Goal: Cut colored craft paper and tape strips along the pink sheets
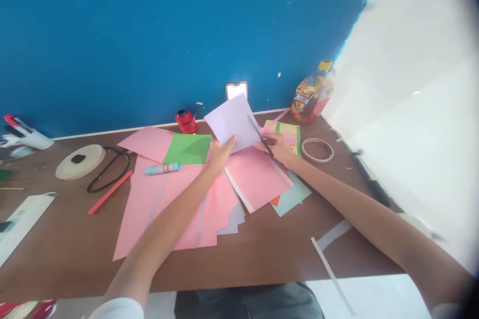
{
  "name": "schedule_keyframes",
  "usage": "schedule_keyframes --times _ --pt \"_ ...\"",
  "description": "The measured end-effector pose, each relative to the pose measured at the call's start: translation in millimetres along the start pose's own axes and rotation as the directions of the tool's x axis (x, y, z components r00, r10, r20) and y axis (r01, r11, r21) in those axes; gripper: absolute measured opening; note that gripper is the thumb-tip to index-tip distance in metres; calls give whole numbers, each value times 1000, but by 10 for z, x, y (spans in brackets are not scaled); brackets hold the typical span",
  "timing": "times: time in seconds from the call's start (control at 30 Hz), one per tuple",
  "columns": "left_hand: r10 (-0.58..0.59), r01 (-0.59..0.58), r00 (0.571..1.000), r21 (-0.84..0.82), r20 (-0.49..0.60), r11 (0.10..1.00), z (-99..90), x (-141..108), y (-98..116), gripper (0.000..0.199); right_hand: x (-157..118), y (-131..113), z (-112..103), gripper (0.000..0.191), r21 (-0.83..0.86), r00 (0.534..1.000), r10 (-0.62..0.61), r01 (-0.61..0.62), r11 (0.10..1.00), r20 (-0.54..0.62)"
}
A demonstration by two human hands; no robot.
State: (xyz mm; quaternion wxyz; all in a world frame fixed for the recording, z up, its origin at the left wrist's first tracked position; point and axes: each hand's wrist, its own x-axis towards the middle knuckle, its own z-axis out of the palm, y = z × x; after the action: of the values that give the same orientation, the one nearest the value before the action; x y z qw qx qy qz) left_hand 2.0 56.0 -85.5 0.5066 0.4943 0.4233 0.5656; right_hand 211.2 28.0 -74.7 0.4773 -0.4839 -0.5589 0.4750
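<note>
A sheet of lavender paper (232, 122) is tilted up off the table, pinched at its lower left edge by my left hand (222, 153). My right hand (276, 148) grips a pair of scissors (265, 143), whose blade lies along the right side of that sheet. Under both hands spread pink paper sheets (254, 172), one with pale strips along its edges. A green paper square (189, 148) lies to the left of my left hand, with a light blue glue stick (162, 168) just below it.
Left on the table (262, 264) are a tape roll (80, 162), a black cord loop (108, 169), an orange stick (110, 193) and a pen cup (39, 138). A red container (186, 122), a drink bottle (312, 92) and a tape ring (317, 159) stand or lie behind and right.
</note>
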Motion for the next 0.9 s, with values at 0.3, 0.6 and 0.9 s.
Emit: schedule_keyframes --times 0.3,0.6,0.9 --pt "16 -16 1000 4 27 1000 55 -47 77 34 -11 -71 40 41 44 1000 7 -6 999 -19" --pt "-8 9 1000 -26 27 1000 74 -61 117 31 -15 -108 66 45 4 999 -35 35 999 -32" --pt "-28 29 999 -44 25 999 77 -52 97 35 10 18 61 44 -7 993 -112 112 994 -48"
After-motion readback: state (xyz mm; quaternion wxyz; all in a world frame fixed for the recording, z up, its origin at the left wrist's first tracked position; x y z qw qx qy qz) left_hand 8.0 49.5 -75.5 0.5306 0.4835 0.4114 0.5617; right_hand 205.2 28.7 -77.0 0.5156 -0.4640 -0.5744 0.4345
